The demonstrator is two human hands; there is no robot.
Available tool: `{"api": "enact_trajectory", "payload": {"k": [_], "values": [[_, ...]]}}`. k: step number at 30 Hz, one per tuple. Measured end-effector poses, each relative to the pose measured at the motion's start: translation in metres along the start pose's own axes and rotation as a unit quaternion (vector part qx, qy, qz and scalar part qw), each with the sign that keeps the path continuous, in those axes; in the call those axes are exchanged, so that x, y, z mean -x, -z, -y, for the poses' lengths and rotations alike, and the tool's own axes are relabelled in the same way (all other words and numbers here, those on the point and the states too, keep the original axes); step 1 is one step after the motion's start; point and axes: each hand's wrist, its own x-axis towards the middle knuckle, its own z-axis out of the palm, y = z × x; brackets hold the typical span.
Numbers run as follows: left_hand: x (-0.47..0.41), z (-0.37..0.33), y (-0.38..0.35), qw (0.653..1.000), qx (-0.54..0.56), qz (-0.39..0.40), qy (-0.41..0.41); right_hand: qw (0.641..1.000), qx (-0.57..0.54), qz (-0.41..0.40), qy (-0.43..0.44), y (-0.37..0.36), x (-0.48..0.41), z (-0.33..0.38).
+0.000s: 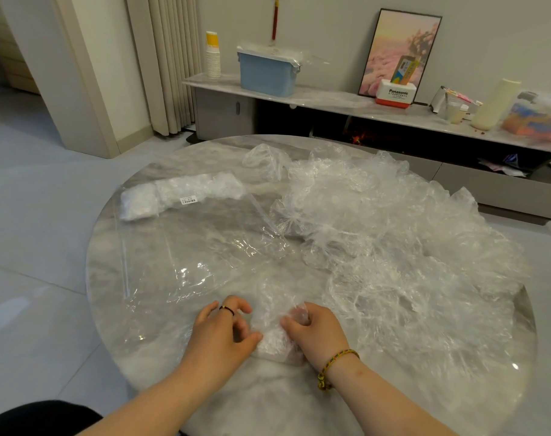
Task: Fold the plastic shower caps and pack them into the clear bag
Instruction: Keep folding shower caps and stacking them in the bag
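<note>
Floor: You are in a room with a pale, shiny floor [31, 247].
Table: A big round grey stone table [267, 404] is right in front of you.
Shelf: A long low shelf [330, 100] runs along the back wall.
Pile: A big fluffy pile of shower caps [393, 247] covers the right half of the table, just beside your right hand.
Bag: The clear bag [189, 253] lies flat on the left half of the table. Its far end holds a white bundle of packed caps [179, 196].
On the shelf: You can see a picture [400, 51], a blue box [264, 73], a cream roll [496, 103] and a stack of paper cups [213, 56].
Left hand: Your left hand [223, 332] has curled fingers, and its thumb pinches the left edge of one shower cap [277, 325].
Right hand: Your right hand [315, 332] grips the right side of that cap in a bunch.
Cap: It sits on the near edge of the table, between the bag and the pile.
</note>
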Motion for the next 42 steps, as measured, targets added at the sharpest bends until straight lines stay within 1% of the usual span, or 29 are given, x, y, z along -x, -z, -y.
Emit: {"api": "enact_trajectory", "payload": {"k": [2,3,4,6,7,9,11,13,14,15,16,17,18,19,20,21,23,24,26,29,31,32,33,34,36,37,38,41,42], "values": [[0.003,0.002,-0.002,0.985,-0.075,-0.100,-0.119,1.000,0.014,0.001,-0.015,-0.002,-0.003,0.002],[0.004,0.004,-0.003,0.973,-0.094,-0.108,-0.183,0.999,0.027,0.001,-0.020,-0.003,-0.004,0.002],[0.005,0.006,-0.006,0.962,-0.114,-0.088,-0.233,0.999,0.049,0.004,-0.021,-0.004,-0.005,0.004],[0.007,0.010,-0.015,0.942,-0.169,-0.046,-0.288,0.996,0.082,0.011,-0.015,-0.004,-0.004,0.006],[0.009,0.010,-0.017,0.935,-0.200,-0.022,-0.291,0.996,0.088,0.018,-0.011,-0.004,-0.004,0.006],[0.010,0.015,-0.022,0.934,-0.248,0.018,-0.255,0.996,0.075,0.044,-0.010,-0.005,-0.004,0.005],[0.009,0.017,-0.022,0.938,-0.267,0.054,-0.214,0.997,0.020,0.070,-0.023,-0.002,0.000,0.009],[0.007,0.018,-0.020,0.933,-0.288,0.086,-0.197,0.997,-0.007,0.062,-0.038,0.004,0.001,0.011],[0.007,0.017,-0.019,0.928,-0.304,0.102,-0.189,0.999,0.016,0.039,-0.020,0.005,0.000,0.010],[0.008,0.017,-0.018,0.923,-0.318,0.111,-0.183,0.997,0.077,0.002,0.018,0.005,0.000,0.008],[0.008,0.018,-0.019,0.920,-0.328,0.112,-0.184,0.983,0.156,-0.049,0.085,0.004,0.001,0.006],[0.008,0.019,-0.020,0.917,-0.334,0.118,-0.183,0.954,0.234,-0.101,0.160,0.000,0.001,0.002],[0.008,0.020,-0.020,0.914,-0.339,0.123,-0.185,0.931,0.268,-0.118,0.216,-0.005,0.002,0.000],[0.008,0.019,-0.020,0.911,-0.345,0.128,-0.187,0.916,0.298,-0.114,0.244,-0.011,0.002,-0.002],[0.008,0.020,-0.020,0.910,-0.346,0.133,-0.187,0.910,0.318,-0.092,0.249,-0.016,0.001,-0.003],[0.008,0.019,-0.019,0.911,-0.341,0.142,-0.183,0.904,0.344,-0.081,0.241,-0.017,0.002,-0.003],[0.008,0.019,-0.019,0.911,-0.340,0.153,-0.179,0.914,0.363,-0.006,0.178,-0.012,0.002,-0.001],[0.008,0.021,-0.019,0.908,-0.345,0.154,-0.179,0.911,0.365,0.000,0.190,-0.009,0.000,-0.005],[0.007,0.023,-0.020,0.904,-0.355,0.157,-0.180,0.916,0.366,0.015,0.160,-0.005,-0.006,-0.016],[0.007,0.022,-0.020,0.900,-0.360,0.172,-0.175,0.913,0.371,-0.033,0.167,-0.007,-0.009,-0.018],[0.007,0.023,-0.020,0.896,-0.368,0.166,-0.184,0.888,0.438,-0.030,0.141,-0.006,-0.009,-0.013],[0.007,0.023,-0.020,0.893,-0.375,0.164,-0.186,0.886,0.441,-0.058,0.131,-0.005,-0.009,-0.009],[0.007,0.024,-0.020,0.890,-0.383,0.160,-0.190,0.886,0.445,-0.046,0.122,-0.005,-0.009,-0.005],[0.007,0.024,-0.020,0.887,-0.389,0.159,-0.190,0.884,0.444,-0.029,0.142,-0.005,-0.009,-0.005],[0.007,0.027,-0.021,0.886,-0.396,0.153,-0.187,0.907,0.405,0.035,0.112,-0.005,-0.007,-0.011],[0.007,0.028,-0.021,0.886,-0.397,0.150,-0.187,0.907,0.404,0.041,0.107,-0.006,-0.008,-0.012],[0.007,0.028,-0.021,0.887,-0.396,0.147,-0.187,0.909,0.402,0.036,0.106,-0.006,-0.008,-0.011],[0.008,0.030,-0.023,0.884,-0.402,0.135,-0.195,0.898,0.414,-0.076,0.128,-0.008,-0.009,-0.011],[0.008,0.030,-0.022,0.883,-0.403,0.139,-0.196,0.896,0.411,-0.100,0.136,-0.010,-0.008,-0.012]]}}
